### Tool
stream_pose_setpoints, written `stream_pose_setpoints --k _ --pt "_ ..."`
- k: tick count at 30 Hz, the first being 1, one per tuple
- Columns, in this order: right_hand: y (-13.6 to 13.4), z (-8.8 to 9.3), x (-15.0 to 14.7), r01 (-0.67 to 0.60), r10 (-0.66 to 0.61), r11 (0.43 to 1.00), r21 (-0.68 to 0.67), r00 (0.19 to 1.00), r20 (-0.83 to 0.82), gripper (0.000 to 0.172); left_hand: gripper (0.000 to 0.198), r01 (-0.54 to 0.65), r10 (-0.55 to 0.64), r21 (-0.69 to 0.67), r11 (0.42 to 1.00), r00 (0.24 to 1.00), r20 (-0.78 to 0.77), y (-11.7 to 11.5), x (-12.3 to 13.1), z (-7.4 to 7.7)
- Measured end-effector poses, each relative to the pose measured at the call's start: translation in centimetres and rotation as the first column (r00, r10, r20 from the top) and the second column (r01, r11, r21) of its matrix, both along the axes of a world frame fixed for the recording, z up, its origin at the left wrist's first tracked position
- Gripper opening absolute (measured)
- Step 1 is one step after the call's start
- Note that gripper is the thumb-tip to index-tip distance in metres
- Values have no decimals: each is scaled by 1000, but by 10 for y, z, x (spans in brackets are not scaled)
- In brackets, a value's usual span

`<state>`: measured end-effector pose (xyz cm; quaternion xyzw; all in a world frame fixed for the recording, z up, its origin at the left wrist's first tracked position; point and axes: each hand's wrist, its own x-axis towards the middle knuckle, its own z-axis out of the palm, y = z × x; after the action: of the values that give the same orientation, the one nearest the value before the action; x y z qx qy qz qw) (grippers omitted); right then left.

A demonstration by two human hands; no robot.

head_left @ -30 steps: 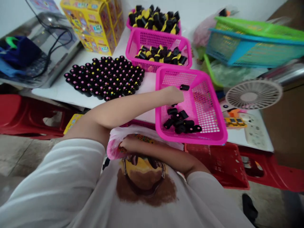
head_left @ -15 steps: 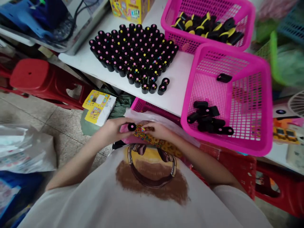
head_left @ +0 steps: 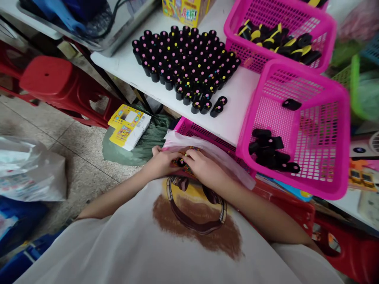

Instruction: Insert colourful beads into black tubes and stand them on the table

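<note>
My left hand [head_left: 161, 162] is closed around a small black cylinder [head_left: 179, 161], held low in front of my shirt. Its top end faces up, partly covered by my fingers. Against it, the fingertips of my right hand [head_left: 203, 166] pinch a tiny yellowish bead. Many coloured beads [head_left: 188, 170] lie loose under both hands, in a pink container lined with a whitish plastic sheet [head_left: 204, 142]. On the white table stand rows of similar black cylinders [head_left: 186, 59], with pink or yellow dots on their tops.
A pink basket [head_left: 345, 138] at the right holds several black pieces [head_left: 274, 152]. Behind it, another pink basket [head_left: 330, 43] contains black and yellow pieces. A yellow box [head_left: 186, 12] stands at the back. Red stools [head_left: 49, 77] and a white bag [head_left: 32, 169] are at the left.
My right hand has come up from the beads to the black cylinder in my left hand. Both hands are now closer together. The camera view has shifted, so the table appears farther right.
</note>
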<state>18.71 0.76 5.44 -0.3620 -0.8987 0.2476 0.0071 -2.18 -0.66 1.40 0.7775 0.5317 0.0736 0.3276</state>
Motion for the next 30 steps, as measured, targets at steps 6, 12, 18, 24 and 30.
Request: stream_pose_setpoints --k 6,12,18,24,30 --pt "0 14 -1 -78 74 997 25 988 139 31 26 0 -2 61 998 999 49 1 1 -5" --pt "4 12 -4 -112 139 980 -162 977 163 31 33 16 -19 74 997 999 37 1 -1 -6" --pt "10 10 8 -47 25 971 -236 995 -96 33 25 60 -68 106 993 995 77 3 -13 2" --pt "8 -22 12 38 -16 955 -294 997 77 45 31 -28 24 184 982 999 25 9 -36 26" --pt "4 -47 13 -7 87 950 -312 966 242 46 24 -75 67 260 963 997 38 21 -38 50"
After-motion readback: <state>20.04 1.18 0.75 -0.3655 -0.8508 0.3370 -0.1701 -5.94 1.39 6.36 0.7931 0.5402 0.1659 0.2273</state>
